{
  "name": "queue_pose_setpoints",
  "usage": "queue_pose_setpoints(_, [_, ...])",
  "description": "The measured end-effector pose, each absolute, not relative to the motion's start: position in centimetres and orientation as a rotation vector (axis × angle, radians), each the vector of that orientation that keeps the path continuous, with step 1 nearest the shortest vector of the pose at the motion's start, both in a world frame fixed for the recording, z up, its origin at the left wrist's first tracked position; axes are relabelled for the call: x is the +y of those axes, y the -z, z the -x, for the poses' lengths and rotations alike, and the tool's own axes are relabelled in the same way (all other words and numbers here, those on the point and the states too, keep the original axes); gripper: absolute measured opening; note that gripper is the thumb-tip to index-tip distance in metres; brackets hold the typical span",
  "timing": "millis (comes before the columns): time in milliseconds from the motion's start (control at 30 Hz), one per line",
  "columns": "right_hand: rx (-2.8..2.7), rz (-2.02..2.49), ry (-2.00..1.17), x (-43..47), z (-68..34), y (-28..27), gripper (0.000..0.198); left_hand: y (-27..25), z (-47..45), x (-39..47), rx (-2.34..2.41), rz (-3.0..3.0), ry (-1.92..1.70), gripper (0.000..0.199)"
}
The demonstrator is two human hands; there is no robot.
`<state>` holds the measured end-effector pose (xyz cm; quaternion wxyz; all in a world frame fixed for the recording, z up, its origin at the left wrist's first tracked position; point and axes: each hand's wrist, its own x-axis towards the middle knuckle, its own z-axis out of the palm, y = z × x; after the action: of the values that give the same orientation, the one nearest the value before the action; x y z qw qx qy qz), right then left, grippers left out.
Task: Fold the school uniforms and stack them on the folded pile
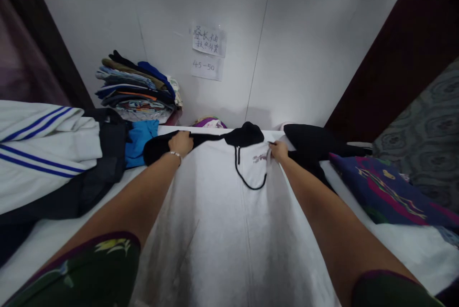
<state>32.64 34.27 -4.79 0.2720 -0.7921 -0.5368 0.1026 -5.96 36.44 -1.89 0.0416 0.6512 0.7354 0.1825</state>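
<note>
A white zip-front jacket (pixel 222 211) with a black collar or hood and black sleeves lies spread in front of me, front side up. A black drawstring loops down from its neck, beside small dark lettering on the chest. My left hand (pixel 181 143) is closed on the black cloth at the shoulder and sleeve on the left. At the opposite shoulder my right hand (pixel 279 150) pinches the jacket's edge. The black sleeves stretch out past both hands, and the jacket's lower end runs out of view at the bottom.
On the left lie a white garment with blue stripes (pixel 43 154), dark cloth and a blue piece (pixel 141 142). Behind them rises a stack of folded clothes (pixel 138 87). A purple patterned cloth (pixel 387 187) is at the right. Two handwritten papers (pixel 208 51) hang on the wall.
</note>
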Motion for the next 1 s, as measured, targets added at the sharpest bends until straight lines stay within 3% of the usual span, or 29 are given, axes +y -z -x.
queue_pose_setpoints(133, [-1.454,2.036,-0.108,36.8,-31.3,2.4,0.046,-1.5,6.9,37.6,2.357,-1.993,-0.66,0.047])
queue_pose_setpoints(300, [-1.666,2.004,-0.243,35.6,-28.8,6.0,0.058,1.6,8.0,36.0,2.286,-1.998,-0.491,0.063])
queue_pose_setpoints(467, [-1.862,1.978,-0.395,31.3,-28.1,9.4,0.037,5.3,8.1,31.3,1.956,-2.331,-0.32,0.047])
queue_pose_setpoints(633, [-1.972,1.908,-0.445,24.1,-30.0,9.5,0.028,7.0,9.8,24.1,1.762,-2.387,-0.161,0.035])
queue_pose_setpoints(867, [-1.734,1.92,-0.374,9.5,-37.9,12.1,0.039,8.6,14.5,14.1,1.913,-1.923,-0.618,0.059])
queue_pose_setpoints(1000, [-1.647,2.018,-0.365,4.3,-40.0,12.5,0.055,8.0,14.1,9.6,1.938,-1.834,-0.53,0.072])
